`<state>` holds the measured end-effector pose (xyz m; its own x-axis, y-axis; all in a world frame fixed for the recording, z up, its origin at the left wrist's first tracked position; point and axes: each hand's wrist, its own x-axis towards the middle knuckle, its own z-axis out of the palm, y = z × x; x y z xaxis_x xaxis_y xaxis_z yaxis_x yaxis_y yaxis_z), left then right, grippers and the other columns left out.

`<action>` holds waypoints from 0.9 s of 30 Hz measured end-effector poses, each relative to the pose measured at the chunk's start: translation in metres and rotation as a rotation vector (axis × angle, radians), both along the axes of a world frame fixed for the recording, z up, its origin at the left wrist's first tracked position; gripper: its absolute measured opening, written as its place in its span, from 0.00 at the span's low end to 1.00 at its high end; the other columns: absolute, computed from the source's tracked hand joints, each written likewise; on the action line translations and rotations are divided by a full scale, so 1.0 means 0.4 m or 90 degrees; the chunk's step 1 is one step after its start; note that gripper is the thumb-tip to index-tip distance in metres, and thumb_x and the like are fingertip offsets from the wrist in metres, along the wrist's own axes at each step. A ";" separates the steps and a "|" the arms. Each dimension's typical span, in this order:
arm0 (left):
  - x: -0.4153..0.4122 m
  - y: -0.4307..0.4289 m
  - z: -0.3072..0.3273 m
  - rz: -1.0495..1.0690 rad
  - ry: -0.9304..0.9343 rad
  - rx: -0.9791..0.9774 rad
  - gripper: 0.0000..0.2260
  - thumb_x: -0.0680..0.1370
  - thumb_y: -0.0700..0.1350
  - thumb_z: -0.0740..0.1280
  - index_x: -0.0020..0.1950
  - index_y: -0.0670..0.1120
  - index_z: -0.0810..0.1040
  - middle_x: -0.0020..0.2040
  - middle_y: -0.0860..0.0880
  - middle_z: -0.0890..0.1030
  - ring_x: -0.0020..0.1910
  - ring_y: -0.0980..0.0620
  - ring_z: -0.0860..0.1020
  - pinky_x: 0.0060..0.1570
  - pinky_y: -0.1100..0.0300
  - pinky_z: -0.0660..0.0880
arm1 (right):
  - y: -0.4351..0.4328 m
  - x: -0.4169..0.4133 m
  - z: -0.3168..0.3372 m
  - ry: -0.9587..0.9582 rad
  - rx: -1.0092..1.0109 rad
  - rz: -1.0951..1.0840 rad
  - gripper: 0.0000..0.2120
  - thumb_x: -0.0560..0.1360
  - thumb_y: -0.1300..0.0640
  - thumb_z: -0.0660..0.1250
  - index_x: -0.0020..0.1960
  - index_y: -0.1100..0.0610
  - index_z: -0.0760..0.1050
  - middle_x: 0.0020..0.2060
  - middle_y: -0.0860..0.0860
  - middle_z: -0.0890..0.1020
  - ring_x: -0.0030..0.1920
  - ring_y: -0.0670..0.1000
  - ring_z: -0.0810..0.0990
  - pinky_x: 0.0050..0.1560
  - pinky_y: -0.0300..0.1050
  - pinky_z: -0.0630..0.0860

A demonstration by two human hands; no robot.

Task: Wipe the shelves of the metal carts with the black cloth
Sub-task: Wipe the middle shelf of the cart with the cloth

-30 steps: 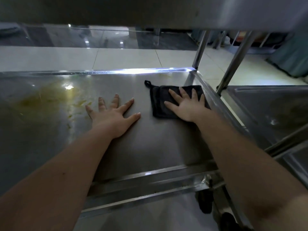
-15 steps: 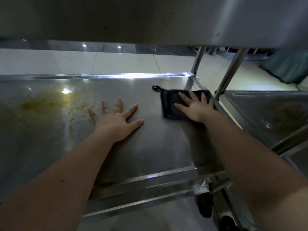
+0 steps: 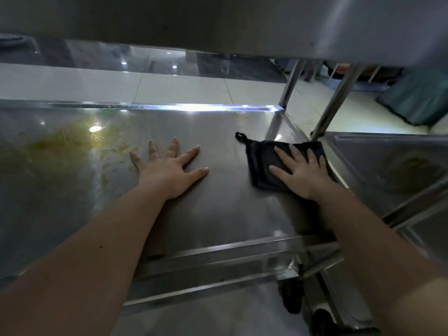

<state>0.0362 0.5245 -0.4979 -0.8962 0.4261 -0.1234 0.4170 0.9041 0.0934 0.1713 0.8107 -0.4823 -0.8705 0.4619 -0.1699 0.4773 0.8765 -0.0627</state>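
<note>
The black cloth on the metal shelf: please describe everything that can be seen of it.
The black cloth is a soft-looking fabric square with a thin loop at its far left corner. It lies flat on the grey metal cart shelf, near the shelf's right edge. The right hand presses on it with straight, spread fingers and hides its right part.

We count two hands, the left hand point(image 3: 167, 170) and the right hand point(image 3: 303, 175); one black cloth point(image 3: 263, 163), with one loop point(image 3: 240, 136) at its corner; two metal carts, the near cart point(image 3: 218, 214) and the side cart point(image 3: 363, 154); two upright posts, the left post point(image 3: 289, 86) and the right post point(image 3: 337, 98); two dark wheels, the upper wheel point(image 3: 292, 297) and the lower wheel point(image 3: 323, 322); two yellowish stains, the large stain point(image 3: 55, 144) and the faint stain point(image 3: 412, 166).
</note>
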 end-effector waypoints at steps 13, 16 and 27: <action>0.081 -0.057 0.058 0.009 -0.125 0.172 0.21 0.82 0.65 0.43 0.76 0.71 0.51 0.81 0.57 0.46 0.79 0.39 0.39 0.68 0.31 0.32 | -0.508 0.122 -0.011 0.022 0.003 0.070 0.35 0.74 0.26 0.41 0.78 0.36 0.37 0.79 0.49 0.37 0.76 0.66 0.35 0.72 0.69 0.33; 0.076 -0.119 0.095 -0.012 -0.134 0.300 0.20 0.83 0.60 0.49 0.76 0.68 0.56 0.81 0.59 0.48 0.79 0.43 0.39 0.70 0.33 0.32 | -0.596 0.105 -0.015 0.034 -0.003 0.034 0.36 0.75 0.26 0.41 0.78 0.37 0.37 0.79 0.49 0.37 0.76 0.67 0.33 0.71 0.70 0.33; 0.126 -0.382 0.125 0.000 -0.012 0.232 0.23 0.83 0.51 0.58 0.78 0.56 0.61 0.81 0.48 0.53 0.80 0.43 0.43 0.75 0.44 0.37 | -0.716 -0.040 0.060 0.110 -0.069 0.071 0.26 0.82 0.40 0.47 0.79 0.43 0.52 0.80 0.48 0.50 0.78 0.63 0.39 0.72 0.70 0.42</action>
